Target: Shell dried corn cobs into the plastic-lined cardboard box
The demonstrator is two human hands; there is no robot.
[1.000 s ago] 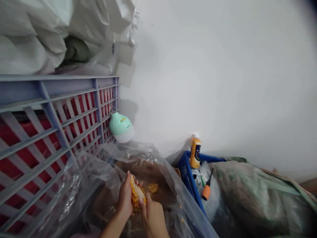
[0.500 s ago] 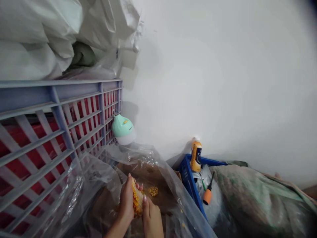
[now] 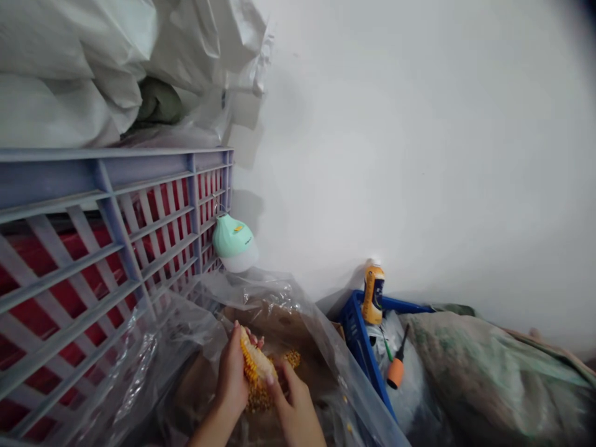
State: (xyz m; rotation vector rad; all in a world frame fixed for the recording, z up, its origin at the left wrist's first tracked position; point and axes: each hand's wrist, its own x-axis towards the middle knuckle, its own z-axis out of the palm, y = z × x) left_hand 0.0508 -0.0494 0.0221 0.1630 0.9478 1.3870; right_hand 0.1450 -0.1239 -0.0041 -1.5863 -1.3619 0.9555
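A corn cob (image 3: 256, 362), yellow with kernels along its left side and pale and bare on top, is tilted between my hands. My left hand (image 3: 234, 370) wraps round its left side and upper end. At the lower right end, my right hand (image 3: 294, 397) has thumb and fingers closed on the cob. Under it, loose kernels (image 3: 259, 399) lie in a cardboard box (image 3: 321, 372) lined with a clear plastic bag (image 3: 335, 347). Another small heap of kernels (image 3: 293, 358) lies beyond my right fingers.
A purple plastic crate (image 3: 135, 261) stands at the left with a mint-green lamp (image 3: 235, 243) hanging from it. To the right, a blue basket (image 3: 367, 357) holds a yellow bottle (image 3: 373, 295) and an orange-handled screwdriver (image 3: 396, 369). A stuffed sack (image 3: 479, 366) lies farther right.
My right hand has shifted right and its fingers have spread more along the cob. The cob is now more slanted, with more of its bare side and the kernels below showing.
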